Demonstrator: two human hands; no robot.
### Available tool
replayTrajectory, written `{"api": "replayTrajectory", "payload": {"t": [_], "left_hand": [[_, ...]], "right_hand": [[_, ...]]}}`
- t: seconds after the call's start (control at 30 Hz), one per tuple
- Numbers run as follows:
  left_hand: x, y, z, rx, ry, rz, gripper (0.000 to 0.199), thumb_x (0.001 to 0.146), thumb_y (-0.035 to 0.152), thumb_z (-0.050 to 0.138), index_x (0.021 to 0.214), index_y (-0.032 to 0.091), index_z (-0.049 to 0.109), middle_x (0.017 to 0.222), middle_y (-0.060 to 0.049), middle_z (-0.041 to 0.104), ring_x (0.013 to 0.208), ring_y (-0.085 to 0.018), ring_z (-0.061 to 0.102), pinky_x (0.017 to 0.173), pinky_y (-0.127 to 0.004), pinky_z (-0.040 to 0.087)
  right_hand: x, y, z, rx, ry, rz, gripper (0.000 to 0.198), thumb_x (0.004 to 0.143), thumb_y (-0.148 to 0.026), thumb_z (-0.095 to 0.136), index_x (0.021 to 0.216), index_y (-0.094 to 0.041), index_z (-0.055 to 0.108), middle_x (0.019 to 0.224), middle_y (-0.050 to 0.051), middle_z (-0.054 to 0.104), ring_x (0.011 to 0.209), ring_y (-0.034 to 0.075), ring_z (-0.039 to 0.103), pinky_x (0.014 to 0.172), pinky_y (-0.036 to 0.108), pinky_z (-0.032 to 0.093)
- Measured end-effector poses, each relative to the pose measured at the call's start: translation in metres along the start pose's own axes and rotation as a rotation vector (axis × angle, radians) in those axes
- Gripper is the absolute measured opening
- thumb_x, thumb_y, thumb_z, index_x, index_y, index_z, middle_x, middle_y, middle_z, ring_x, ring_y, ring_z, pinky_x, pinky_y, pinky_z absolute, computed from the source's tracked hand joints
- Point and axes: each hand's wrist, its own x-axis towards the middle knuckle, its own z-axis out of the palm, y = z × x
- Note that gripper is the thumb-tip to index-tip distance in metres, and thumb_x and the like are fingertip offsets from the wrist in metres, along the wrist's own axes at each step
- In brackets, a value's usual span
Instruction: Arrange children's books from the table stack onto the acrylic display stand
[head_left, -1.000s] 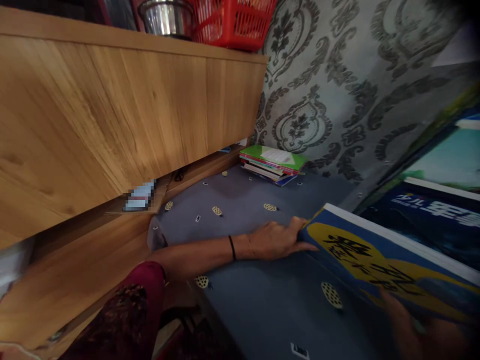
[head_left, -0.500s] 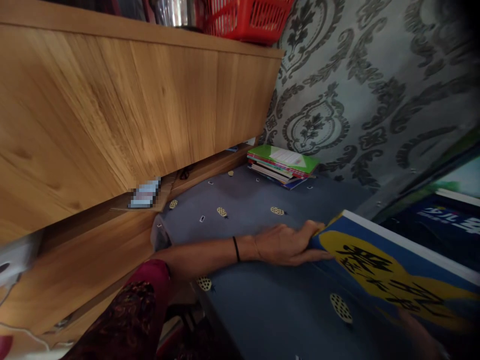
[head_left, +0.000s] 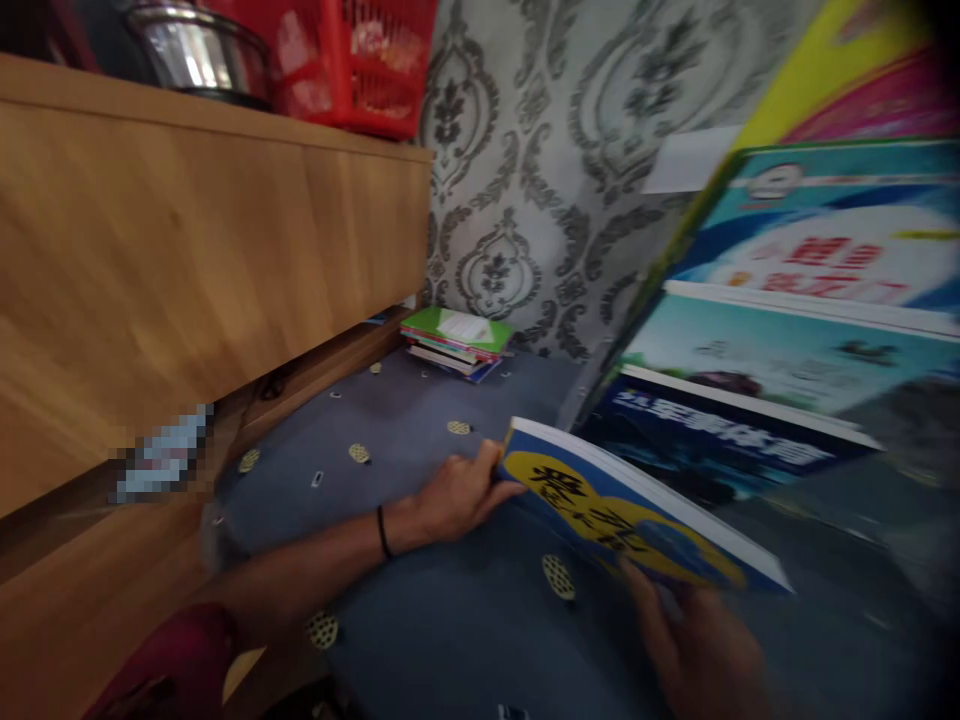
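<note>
A blue and yellow book (head_left: 600, 510) with black characters on its cover is tilted over the patterned tablecloth, spine low and white page edges up. My left hand (head_left: 461, 490), with a black band at the wrist, pinches its left end between thumb and fingers. Along the lower edge, my right hand (head_left: 690, 640) grips the cover; it is blurred and some fingers are behind the book. Just behind stands a clear-pocket book rack (head_left: 817, 500), with a dark blue book (head_left: 720, 430) in its lowest visible pocket.
A pile of books (head_left: 457, 340) lies by the wall. Left is a wooden cabinet (head_left: 225, 240) with a red basket (head_left: 382, 70) and a metal pot (head_left: 199, 50) on top. A blurred-out item (head_left: 165, 455) lies on the ledge below. More books (head_left: 817, 240) fill the rack's upper pockets.
My view has swung right, bringing more of the rack and my right hand into sight. The book stays in both hands, now fully visible in front of the rack.
</note>
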Motion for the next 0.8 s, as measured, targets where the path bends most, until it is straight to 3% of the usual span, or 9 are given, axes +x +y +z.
{"api": "replayTrajectory", "payload": {"t": [0.03, 0.23, 0.4, 0.53, 0.8], "left_hand": [[0.000, 0.000, -0.001, -0.021, 0.010, 0.011, 0.025, 0.100, 0.042, 0.052, 0.112, 0.022, 0.043, 0.095, -0.007, 0.074, 0.079, -0.024, 0.074, 0.066, -0.032, 0.057], [0.002, 0.000, -0.011, 0.018, 0.031, 0.166, 0.023, 0.101, 0.043, 0.047, 0.109, 0.021, 0.045, 0.085, -0.006, 0.073, 0.073, -0.022, 0.074, 0.062, -0.031, 0.057], [0.016, 0.005, -0.016, 0.162, 0.128, 0.361, 0.016, 0.102, 0.037, 0.041, 0.095, 0.023, 0.045, 0.075, -0.005, 0.073, 0.063, -0.023, 0.073, 0.054, -0.031, 0.053], [0.035, 0.021, -0.017, 0.172, 0.185, 0.365, 0.012, 0.102, 0.034, 0.040, 0.096, 0.024, 0.043, 0.068, 0.000, 0.070, 0.055, -0.022, 0.070, 0.049, -0.029, 0.049], [0.085, 0.059, -0.025, 0.179, 0.311, 0.416, 0.015, 0.100, 0.037, 0.042, 0.092, 0.025, 0.042, 0.075, -0.003, 0.072, 0.064, -0.022, 0.072, 0.053, -0.028, 0.049]], "right_hand": [[0.005, -0.005, 0.001, 0.004, 0.040, -0.007, 0.032, 0.098, -0.047, 0.053, 0.075, -0.025, 0.060, 0.059, 0.004, 0.067, 0.048, 0.023, 0.066, 0.043, 0.031, 0.049], [0.025, -0.016, -0.008, 0.124, -0.011, 0.021, 0.025, 0.104, -0.039, 0.044, 0.087, -0.025, 0.055, 0.071, 0.003, 0.072, 0.060, 0.020, 0.071, 0.052, 0.027, 0.053], [0.033, -0.006, -0.025, 0.126, -0.053, -0.002, 0.018, 0.105, -0.032, 0.042, 0.113, -0.023, 0.056, 0.089, 0.006, 0.074, 0.075, 0.021, 0.072, 0.065, 0.030, 0.056], [0.045, 0.003, -0.040, 0.130, -0.064, 0.019, 0.021, 0.105, -0.032, 0.042, 0.119, -0.023, 0.054, 0.090, 0.007, 0.073, 0.075, 0.022, 0.071, 0.065, 0.031, 0.054], [0.088, 0.023, -0.077, 0.204, -0.046, 0.152, 0.024, 0.101, -0.040, 0.046, 0.117, -0.024, 0.055, 0.094, 0.006, 0.071, 0.085, 0.024, 0.069, 0.077, 0.035, 0.054]]}}
